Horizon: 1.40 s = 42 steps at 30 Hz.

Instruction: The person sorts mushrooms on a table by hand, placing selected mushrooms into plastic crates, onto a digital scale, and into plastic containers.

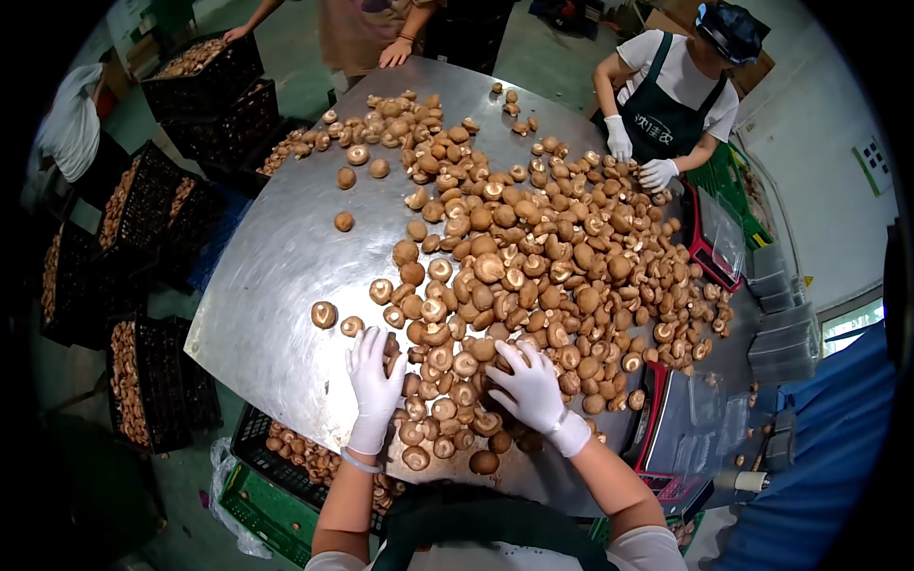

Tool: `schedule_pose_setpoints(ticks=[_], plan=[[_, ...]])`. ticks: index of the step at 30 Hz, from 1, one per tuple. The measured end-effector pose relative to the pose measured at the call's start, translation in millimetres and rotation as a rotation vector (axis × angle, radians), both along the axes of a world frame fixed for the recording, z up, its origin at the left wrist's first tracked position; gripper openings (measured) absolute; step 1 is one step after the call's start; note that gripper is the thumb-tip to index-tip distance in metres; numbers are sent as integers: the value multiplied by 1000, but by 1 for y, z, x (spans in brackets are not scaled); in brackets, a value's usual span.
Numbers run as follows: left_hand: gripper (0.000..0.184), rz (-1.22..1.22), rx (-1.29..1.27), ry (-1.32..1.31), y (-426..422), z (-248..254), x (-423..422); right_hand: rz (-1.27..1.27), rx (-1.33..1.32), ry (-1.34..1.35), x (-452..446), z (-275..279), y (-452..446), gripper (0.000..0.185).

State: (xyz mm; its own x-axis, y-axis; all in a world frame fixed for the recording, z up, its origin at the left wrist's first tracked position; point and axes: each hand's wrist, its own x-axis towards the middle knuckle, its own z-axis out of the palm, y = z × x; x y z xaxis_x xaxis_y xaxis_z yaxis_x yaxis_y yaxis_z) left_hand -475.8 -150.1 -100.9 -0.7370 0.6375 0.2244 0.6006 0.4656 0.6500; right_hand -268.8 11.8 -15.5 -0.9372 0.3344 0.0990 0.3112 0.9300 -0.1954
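Brown mushrooms (533, 257) with pale undersides lie in a broad heap on a metal table (276, 257). My left hand (374, 385), in a white glove, is at the heap's near left edge. Its fingers are stretched forward, with a dark mushroom cap (391, 348) showing beside them; no firm grip on it is visible. My right hand (528, 385), also gloved in white, reaches over the near part of the pile with its fingers apart, touching mushrooms. Several mushrooms lie between the two hands, and a single mushroom (324, 314) sits left of my left hand.
Two red-edged devices (652, 409) (709, 243) stand at the table's right, near clear plastic boxes (783, 347). A co-worker (666, 95) handles mushrooms at the far right; another person's hand (396, 52) rests on the far edge. Black crates (157, 381) of mushrooms stand left.
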Motion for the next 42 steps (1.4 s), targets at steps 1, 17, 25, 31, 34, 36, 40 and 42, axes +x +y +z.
schedule_pose_setpoints(ticks=[1,17,25,31,34,36,40,42], plan=[[55,10,-19,37,2,3,-3,-16,-20,-22,4,5,3,32],[62,-287,-247,43,113,20,-17,-290,72,-20,-160,-67,112,47],[38,-320,14,-246,98,12,-26,-232,-1378,402,-87,-27,121,42],[26,-166,482,-556,64,55,-12,-150,-2010,717,-57,-13,85,53],[24,-115,510,-824,11,85,-7,-203,-2005,764,-43,-16,64,55],[27,-212,527,-1059,-36,86,-5,-161,-2147,840,-37,-17,48,55],[32,-329,95,-1010,-121,98,11,-37,-2222,710,-16,-16,6,58],[30,-271,-149,-732,-147,92,30,-46,-2172,635,-6,-27,-20,58]])
